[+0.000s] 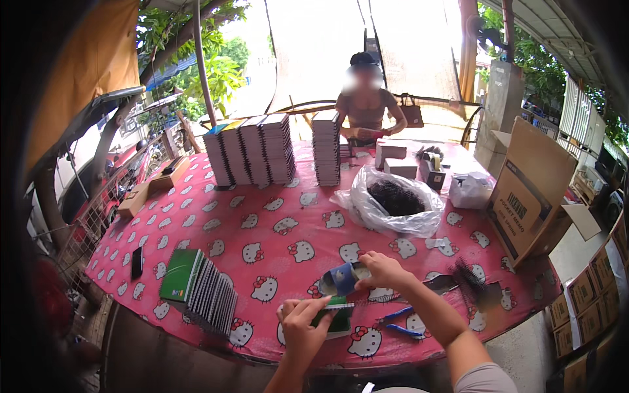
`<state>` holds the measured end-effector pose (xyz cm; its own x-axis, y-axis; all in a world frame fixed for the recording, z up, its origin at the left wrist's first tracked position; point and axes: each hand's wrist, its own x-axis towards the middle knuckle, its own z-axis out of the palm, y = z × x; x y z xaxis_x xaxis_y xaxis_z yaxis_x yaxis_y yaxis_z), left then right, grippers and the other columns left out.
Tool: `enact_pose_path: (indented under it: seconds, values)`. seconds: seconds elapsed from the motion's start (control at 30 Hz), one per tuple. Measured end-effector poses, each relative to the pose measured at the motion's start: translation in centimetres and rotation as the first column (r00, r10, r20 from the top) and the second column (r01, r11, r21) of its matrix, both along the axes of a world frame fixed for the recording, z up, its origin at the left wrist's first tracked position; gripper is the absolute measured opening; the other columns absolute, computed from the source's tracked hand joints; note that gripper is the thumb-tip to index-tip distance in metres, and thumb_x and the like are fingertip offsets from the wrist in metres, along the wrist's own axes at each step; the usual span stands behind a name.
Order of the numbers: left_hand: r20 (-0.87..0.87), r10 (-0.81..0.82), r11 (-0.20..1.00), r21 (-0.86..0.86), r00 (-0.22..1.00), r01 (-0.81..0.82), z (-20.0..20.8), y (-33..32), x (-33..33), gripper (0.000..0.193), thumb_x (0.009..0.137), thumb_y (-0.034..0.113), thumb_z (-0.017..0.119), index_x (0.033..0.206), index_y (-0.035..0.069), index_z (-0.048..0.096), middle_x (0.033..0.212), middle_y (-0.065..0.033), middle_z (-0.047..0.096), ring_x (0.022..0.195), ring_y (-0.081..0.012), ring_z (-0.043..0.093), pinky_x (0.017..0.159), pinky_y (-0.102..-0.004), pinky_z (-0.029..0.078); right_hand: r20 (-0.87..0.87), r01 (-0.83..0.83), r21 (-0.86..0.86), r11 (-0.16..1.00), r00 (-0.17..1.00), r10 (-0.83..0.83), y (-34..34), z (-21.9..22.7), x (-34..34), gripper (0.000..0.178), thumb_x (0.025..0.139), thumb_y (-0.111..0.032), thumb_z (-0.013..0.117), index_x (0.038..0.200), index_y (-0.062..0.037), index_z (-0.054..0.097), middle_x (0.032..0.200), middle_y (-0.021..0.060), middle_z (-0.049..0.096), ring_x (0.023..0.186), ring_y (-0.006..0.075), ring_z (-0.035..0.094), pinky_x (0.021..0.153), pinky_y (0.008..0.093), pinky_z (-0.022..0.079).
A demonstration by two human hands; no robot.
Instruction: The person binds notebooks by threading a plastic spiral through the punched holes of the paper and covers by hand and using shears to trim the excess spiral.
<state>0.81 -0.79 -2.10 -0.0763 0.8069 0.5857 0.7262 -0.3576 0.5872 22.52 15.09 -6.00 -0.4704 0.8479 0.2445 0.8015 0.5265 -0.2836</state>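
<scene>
Near the table's front edge my left hand (305,321) grips a small green-covered notebook (339,322), its fingers curled over the top edge. Just beyond it, my right hand (381,271) is closed on a blue and pale greyish-green piece (341,280); its exact kind is unclear. Blue-handled pliers (404,329) lie on the table right of the notebook. Beside my right forearm are loose black spiral coils (466,278). A tall pile of spiral-bound notebooks with a green top cover (182,278) leans to the left of my left hand.
Tall notebook stacks (275,147) stand at the back. A clear plastic bag (426,219) holds black coils (395,198). An open cardboard box (524,209) is at the right, a phone (137,263) at the left. Across the pink tablecloth (216,226) sits another person (367,108).
</scene>
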Motion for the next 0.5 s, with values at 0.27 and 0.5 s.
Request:
enact_pose_path:
  seconds: [0.27,0.5]
  values:
    - [0.011,0.051,0.998,0.044,0.999,-0.052,0.0,0.3,-0.1,0.031,0.06,0.018,0.084,0.086,0.012,0.068,0.082,-0.0009,0.065,0.086,-0.0211,0.057,0.081,-0.0379,0.039,0.17,-0.129,0.031,0.991,0.978,0.122,0.3,-3.9,-0.7,0.043,0.073,-0.033,0.07,0.103,-0.0039,0.058,0.099,0.0137,0.064,0.098,0.0326,0.061,0.078,0.0429,0.053]
    - [0.049,0.071,0.993,0.087,0.996,-0.075,0.2,-0.1,-1.0,0.031,0.06,0.019,0.086,0.079,0.008,0.065,0.078,-0.0059,0.063,0.081,-0.0238,0.058,0.075,-0.0372,0.044,-0.814,-0.455,-0.246,0.856,0.576,0.072,-2.7,5.2,-0.2,0.026,0.07,-0.005,0.067,0.094,-0.0036,0.056,0.081,0.0109,0.063,0.072,0.0278,0.061,0.066,0.0323,0.048]
